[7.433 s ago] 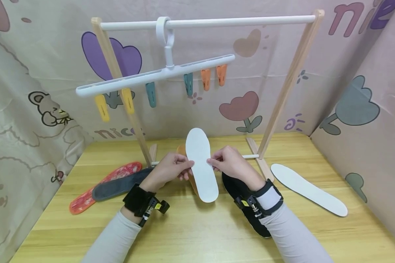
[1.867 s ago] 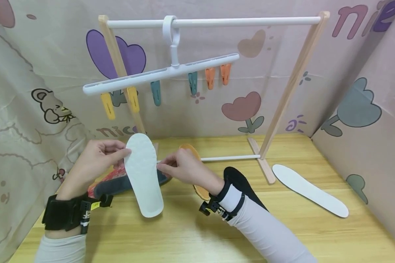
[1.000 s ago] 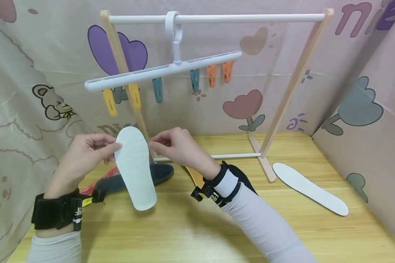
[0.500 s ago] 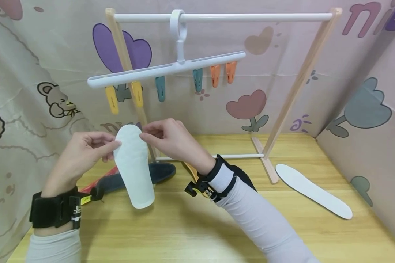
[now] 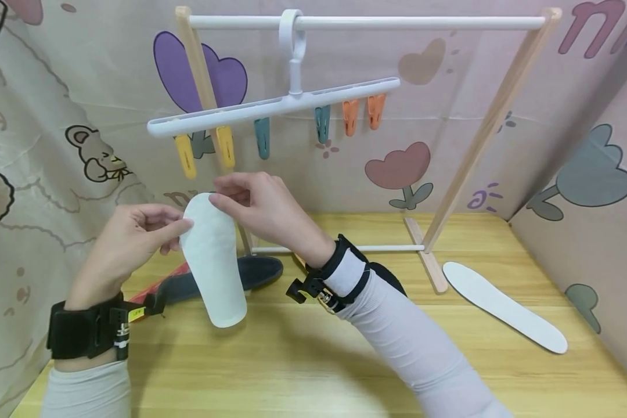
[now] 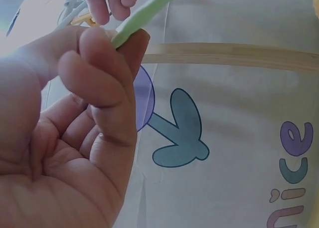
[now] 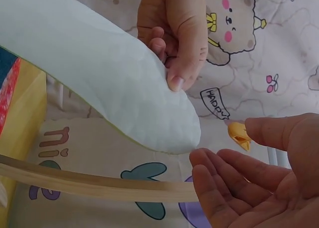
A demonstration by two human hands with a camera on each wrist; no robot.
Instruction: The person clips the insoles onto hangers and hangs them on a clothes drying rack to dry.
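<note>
My left hand (image 5: 128,239) pinches a white shoe insole (image 5: 214,264) by its upper left edge, thumb in front. The insole hangs tilted over the table, broad end up. In the left wrist view it shows edge-on as a pale green strip (image 6: 144,16). At the top end of the insole is my right hand (image 5: 271,212). In the right wrist view its thumb stands apart from the fingers (image 7: 212,160), whose tips are at the insole's rounded end. Just above hang two yellow clips (image 5: 186,157) from a white hanger (image 5: 274,108).
The hanger, also bearing teal (image 5: 262,138) and orange clips (image 5: 350,118), hangs on a wooden-legged rack (image 5: 366,23). A dark grey insole (image 5: 261,271) and a red patterned insole (image 7: 9,96) lie left. A black insole (image 5: 389,278) lies partly behind my right arm; another white insole (image 5: 504,309) lies right.
The insole moved from the table's middle to the left, under the yellow clips. My right hand let go of its right edge and rose to its top end. My left hand kept its pinch.
</note>
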